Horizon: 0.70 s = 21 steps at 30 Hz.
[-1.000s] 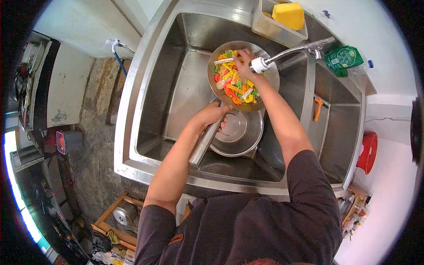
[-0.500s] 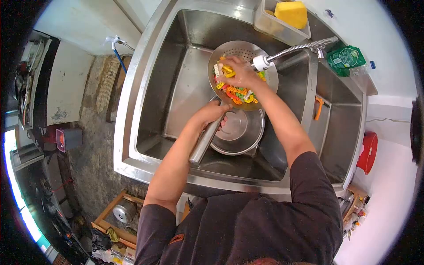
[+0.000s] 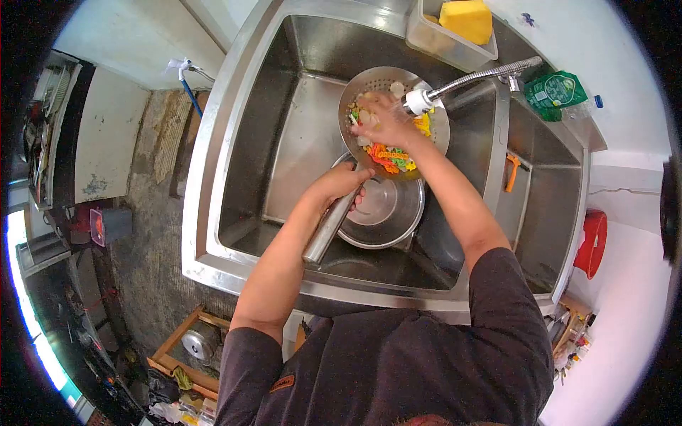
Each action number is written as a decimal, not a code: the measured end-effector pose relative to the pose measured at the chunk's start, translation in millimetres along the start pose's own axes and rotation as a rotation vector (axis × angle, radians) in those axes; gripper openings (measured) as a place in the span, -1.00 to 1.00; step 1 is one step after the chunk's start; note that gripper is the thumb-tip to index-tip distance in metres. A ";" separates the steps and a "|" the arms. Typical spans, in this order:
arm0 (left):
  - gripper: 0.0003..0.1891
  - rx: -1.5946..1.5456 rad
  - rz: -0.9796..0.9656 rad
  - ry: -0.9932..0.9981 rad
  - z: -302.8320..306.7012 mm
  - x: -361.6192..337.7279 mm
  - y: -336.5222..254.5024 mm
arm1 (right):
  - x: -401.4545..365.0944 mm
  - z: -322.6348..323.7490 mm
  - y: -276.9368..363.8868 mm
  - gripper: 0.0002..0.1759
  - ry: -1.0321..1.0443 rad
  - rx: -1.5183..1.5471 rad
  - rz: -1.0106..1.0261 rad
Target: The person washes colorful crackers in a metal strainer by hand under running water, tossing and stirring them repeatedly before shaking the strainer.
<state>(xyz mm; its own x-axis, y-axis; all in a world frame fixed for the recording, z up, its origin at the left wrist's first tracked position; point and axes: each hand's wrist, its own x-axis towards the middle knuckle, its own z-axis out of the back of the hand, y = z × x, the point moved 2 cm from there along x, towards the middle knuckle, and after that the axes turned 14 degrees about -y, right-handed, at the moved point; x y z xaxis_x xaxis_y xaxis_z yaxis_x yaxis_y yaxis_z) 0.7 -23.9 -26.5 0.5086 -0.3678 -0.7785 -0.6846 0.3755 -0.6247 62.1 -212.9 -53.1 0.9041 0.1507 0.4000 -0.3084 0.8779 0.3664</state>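
My left hand (image 3: 342,184) is wrapped round the metal handle (image 3: 328,228) of a perforated strainer (image 3: 360,86). Colourful spiral pieces (image 3: 387,157), orange, red, green and yellow, lie in the strainer under the faucet head (image 3: 418,102). Among them rests my right hand (image 3: 387,122), its fingers spread and partly blurred by water; no piece can be made out in its grip. Below the strainer, a round metal bowl (image 3: 380,213) sits in the sink, partly covered by it.
The steel sink (image 3: 302,142) surrounds both hands. A plastic container (image 3: 444,48) with a yellow sponge (image 3: 467,21) stands at its back edge, near a green pouch (image 3: 550,94). In the right basin lies an orange-handled tool (image 3: 511,172). A red container (image 3: 591,245) is at far right.
My right hand has opened and lies flatter among the pieces; the yellow and white ones it was bunched around no longer show there. My left hand keeps its hold on the handle.
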 end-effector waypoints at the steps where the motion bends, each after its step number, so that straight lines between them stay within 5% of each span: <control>1: -0.60 -0.006 0.013 -0.003 0.2 -0.3 -0.8 | -2.1 -2.7 -0.5 -0.48 -0.002 0.002 -0.001; 3: -0.61 -0.017 0.026 -0.006 0.3 -2.0 -1.2 | -7.7 -11.8 0.3 -0.46 0.244 0.098 -0.074; 6: -0.62 -0.025 0.033 -0.019 2.3 -4.0 -2.6 | -4.2 -4.1 -12.4 -0.49 0.326 0.138 -0.094; 7: -0.62 -0.024 0.027 -0.018 1.8 -4.2 -3.3 | -3.0 -12.3 -21.7 -0.49 0.329 0.137 -0.091; 9: -0.62 -0.018 0.021 -0.011 -0.4 -4.9 -4.2 | 4.9 -12.5 -27.4 -0.53 -0.035 0.112 -0.095; 12: -0.64 0.006 0.010 -0.006 -2.3 -6.0 -6.0 | 11.3 -10.1 -5.6 -0.66 -0.133 0.056 -0.022; 17: -0.66 -0.061 0.050 -0.010 2.0 -1.8 -3.4 | -4.0 -12.2 5.4 -0.70 0.058 0.146 0.188; 19: -0.66 -0.066 0.045 -0.012 3.4 2.0 -0.4 | -8.3 -4.5 -12.6 -0.50 0.312 0.069 0.109; 21: -0.66 -0.066 0.035 -0.011 2.6 1.9 -0.7 | -13.5 9.0 -30.0 -0.44 0.192 0.009 0.109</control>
<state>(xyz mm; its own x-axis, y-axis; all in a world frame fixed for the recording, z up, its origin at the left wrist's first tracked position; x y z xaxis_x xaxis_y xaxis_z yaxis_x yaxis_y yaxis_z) 3.5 -22.7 -27.6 0.4890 -0.3456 -0.8009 -0.7350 0.3311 -0.5917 56.4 -245.3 -62.0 0.9047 0.3290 0.2708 -0.4093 0.8475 0.3379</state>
